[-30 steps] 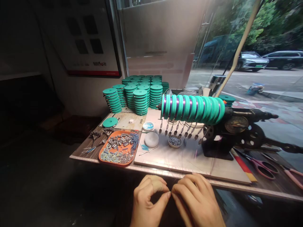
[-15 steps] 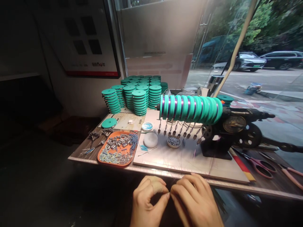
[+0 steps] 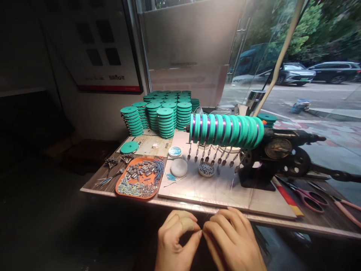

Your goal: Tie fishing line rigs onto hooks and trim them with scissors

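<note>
Just below the table's front edge, my left hand and my right hand meet with their fingertips pinched together. Faint strands of thin fishing line show above the fingertips; its ends and any knot are too fine to make out. Beyond them, a row of green foam line spools wound with purple line sits on the shaft of a black metal winder. Small metal fittings hang in a row under these spools. A small dish of grey beads stands below them on the pale board.
An orange tray holds metal weights, tubes and small fittings. Behind it rise stacks of green spools. A round white lid and a dish of blue pieces lie nearby. Scissors and pink-handled pliers rest at right.
The view has shifted very slightly. Both hands keep the same pinch at nearly the same place, and nothing on the table has visibly moved.
</note>
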A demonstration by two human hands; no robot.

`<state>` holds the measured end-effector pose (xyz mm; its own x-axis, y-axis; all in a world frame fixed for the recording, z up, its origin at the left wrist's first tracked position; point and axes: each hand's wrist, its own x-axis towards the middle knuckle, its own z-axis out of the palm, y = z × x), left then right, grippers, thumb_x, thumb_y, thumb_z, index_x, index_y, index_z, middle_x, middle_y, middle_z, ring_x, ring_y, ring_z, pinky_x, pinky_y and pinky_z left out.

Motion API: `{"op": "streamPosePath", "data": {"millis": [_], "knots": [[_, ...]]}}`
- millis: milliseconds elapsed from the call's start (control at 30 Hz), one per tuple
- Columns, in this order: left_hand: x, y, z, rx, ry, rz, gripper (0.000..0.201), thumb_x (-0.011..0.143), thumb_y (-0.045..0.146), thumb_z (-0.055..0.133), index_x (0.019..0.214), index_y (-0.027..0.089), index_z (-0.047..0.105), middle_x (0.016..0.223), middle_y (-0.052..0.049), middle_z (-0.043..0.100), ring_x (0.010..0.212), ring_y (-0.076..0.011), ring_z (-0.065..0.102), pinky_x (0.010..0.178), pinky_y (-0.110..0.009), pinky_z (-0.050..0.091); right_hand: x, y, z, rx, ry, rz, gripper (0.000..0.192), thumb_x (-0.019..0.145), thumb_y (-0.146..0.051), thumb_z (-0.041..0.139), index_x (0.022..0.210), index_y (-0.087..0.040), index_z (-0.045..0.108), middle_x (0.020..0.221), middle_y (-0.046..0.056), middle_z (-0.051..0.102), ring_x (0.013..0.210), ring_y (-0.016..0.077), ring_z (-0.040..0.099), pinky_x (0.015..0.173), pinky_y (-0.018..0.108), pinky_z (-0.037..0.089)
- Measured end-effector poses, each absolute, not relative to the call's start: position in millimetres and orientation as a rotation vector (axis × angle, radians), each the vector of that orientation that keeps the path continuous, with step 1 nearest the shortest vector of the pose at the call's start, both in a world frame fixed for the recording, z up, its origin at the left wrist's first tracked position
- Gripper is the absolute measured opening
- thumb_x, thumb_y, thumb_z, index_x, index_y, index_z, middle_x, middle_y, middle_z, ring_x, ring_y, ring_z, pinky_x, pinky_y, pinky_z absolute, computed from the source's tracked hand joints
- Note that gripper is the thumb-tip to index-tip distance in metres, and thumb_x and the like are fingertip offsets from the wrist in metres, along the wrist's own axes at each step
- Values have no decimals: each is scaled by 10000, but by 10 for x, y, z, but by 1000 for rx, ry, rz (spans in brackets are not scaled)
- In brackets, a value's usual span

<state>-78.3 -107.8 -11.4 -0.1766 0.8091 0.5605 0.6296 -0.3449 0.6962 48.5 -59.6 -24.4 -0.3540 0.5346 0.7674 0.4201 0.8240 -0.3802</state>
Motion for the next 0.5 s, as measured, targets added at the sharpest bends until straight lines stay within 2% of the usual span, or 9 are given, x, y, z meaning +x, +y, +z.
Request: {"op": "streamPosePath", "data": {"millis": [500], "knots": [[-784,-1078,-101,2000,1697,1532,138,697,16,575,671,145,617,662,-51,630,669,-157,621,584,-236,523,521,-562,-118,-694,-2112,-3,300,879,-147,351,684,-187,575,635,23,605,716,179,522,813,350,353]]}}
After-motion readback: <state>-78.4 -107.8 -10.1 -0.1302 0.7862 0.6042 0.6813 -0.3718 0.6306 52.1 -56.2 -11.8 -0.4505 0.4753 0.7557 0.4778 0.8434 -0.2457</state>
